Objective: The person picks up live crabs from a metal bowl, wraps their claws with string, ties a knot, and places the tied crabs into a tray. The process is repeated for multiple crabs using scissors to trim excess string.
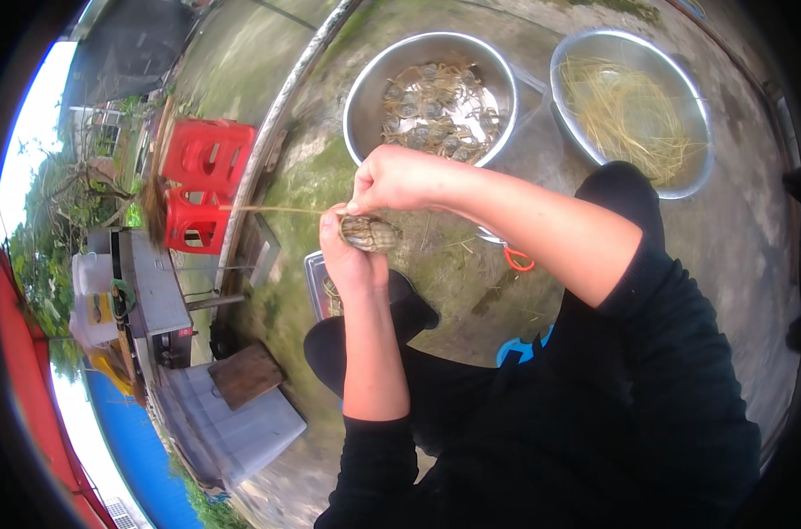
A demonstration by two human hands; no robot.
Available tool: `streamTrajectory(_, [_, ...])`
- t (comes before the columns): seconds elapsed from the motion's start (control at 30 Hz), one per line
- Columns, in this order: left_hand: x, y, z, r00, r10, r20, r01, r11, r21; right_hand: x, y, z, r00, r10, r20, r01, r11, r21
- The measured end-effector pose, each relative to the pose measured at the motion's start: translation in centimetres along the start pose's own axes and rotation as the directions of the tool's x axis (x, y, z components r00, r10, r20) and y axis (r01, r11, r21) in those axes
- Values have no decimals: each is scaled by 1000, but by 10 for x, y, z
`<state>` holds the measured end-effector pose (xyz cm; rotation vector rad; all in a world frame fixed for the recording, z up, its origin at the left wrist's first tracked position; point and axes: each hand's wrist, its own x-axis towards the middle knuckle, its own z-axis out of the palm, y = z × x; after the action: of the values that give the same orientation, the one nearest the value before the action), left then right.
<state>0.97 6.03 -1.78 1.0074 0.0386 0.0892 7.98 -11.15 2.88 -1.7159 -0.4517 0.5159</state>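
Note:
My left hand (pixel 355 268) grips a crab (pixel 369 235), its shell side-on and its legs folded in. A pale straw strand (pixel 275 209) runs out stiffly to the left from beside the left thumb. Over the crab's upper edge, my right hand (pixel 390 180) is pinched, thumb against forefinger, where the strand meets the crab. The exact hold on the strand is partly hidden by the fingers. Beyond my hands stands a steel basin (pixel 355 112) with many crabs (pixel 433 109) in it. To its right, a second steel basin (pixel 703 149) holds loose straw strands (pixel 618 112).
Scissors with orange handles (pixel 519 260) lie on the mossy concrete floor (pixel 453 291), under my right forearm. A tray (pixel 314 284) with crab inside sits left of my left wrist. A blue plastic object (pixel 519 349) shows between my legs. Red plastic stools (pixel 205 159) lie beyond a pole (pixel 281 92).

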Motion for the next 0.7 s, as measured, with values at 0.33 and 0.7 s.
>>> streamTrajectory(0.33, [-5, 19, 16, 991, 109, 74, -99, 986, -136, -6, 8, 3, 993, 115, 32, -118, 986, 119])
streamTrajectory(0.7, [-15, 26, 24, 987, 138, 76, -133, 989, -69, -12, 10, 5, 875, 372, 311, -456, 848, 269])
